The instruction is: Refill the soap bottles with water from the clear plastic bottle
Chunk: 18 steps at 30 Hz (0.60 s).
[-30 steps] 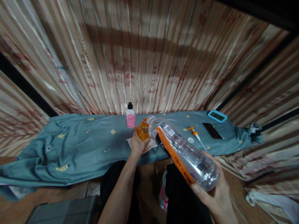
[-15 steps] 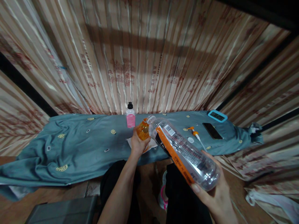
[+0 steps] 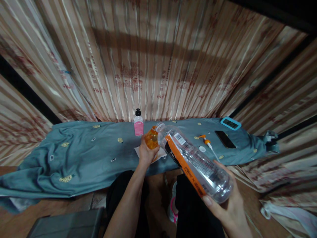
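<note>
**Big bottle tipped onto the small orange one**

While my right hand gripped the base of the clear bottle, I kept it tilted w/ its open mouth touching the top of the orange bottle, so the two openings met. My left hand was closed round the orange bottle, holding it just above a white tissue on the teal cloth. Left arm reached fwd, nearly straight; right wrist bent back, palm up. Nearby: pump head, white cap; pink bottle behind; phone and blue clock further right.
</note>
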Tool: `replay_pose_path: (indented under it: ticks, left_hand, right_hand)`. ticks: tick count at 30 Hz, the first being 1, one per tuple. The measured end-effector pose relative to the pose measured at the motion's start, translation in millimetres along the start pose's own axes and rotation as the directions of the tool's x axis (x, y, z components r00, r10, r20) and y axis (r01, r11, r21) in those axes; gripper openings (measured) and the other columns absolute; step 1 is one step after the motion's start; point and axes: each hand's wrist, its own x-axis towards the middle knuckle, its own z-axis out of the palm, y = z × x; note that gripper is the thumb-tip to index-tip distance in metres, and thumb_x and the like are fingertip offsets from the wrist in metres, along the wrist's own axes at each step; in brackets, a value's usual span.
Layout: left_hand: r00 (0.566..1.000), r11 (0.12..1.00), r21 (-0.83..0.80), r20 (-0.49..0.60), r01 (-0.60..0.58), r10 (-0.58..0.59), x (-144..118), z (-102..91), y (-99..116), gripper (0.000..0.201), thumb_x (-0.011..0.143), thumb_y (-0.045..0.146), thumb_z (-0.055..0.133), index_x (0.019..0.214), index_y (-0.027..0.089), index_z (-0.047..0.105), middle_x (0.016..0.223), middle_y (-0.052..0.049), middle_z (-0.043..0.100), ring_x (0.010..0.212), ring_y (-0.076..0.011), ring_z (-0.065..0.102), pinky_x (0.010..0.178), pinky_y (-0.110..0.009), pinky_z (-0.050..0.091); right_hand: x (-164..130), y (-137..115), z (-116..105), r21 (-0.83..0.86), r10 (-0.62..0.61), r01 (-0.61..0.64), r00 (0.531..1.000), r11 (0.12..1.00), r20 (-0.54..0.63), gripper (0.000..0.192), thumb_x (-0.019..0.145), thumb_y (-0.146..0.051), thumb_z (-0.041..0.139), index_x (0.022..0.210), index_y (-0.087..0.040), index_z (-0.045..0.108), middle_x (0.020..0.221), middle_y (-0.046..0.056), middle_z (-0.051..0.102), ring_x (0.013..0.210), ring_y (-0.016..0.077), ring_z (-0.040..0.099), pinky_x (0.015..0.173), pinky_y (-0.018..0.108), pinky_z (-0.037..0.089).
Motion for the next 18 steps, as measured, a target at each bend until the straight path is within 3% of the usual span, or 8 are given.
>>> replay_pose_path:
  ticks: [12,18]
  left_hand:
    - [1.0,1.0,0.001,0.002,0.013,-0.013,-1.3,-0.5,5.5,0.064,0.058,0.015,0.084,0.114,0.02,0.053,0.109,-0.006,0.076,0.104,-0.027,0.075,0.096,-0.044,0.059]
    - [1.0,1.0,-0.004,-0.011,0.01,-0.01,-1.1,-0.1,4.0,0.064,0.056,0.016,0.085,0.112,0.021,0.054,0.107,-0.006,0.076,0.102,-0.0283,0.075,0.095,-0.046,0.06]
  right_hand:
    - [-0.9,2.0,1.5,0.032,0.053,-0.053,0.999,0.998,-0.004,0.078,0.081,-0.057,0.073,0.145,-0.021,0.046,0.133,0.012,0.063,0.115,0.0285,0.066,0.094,0.034,0.053]
    - [-0.1,-0.7,0.7,0.015,0.034,-0.034,0.999,0.999,0.007,0.075,0.083,-0.057,0.071,0.144,-0.02,0.046,0.132,0.011,0.063,0.113,0.026,0.067,0.093,0.032,0.054]
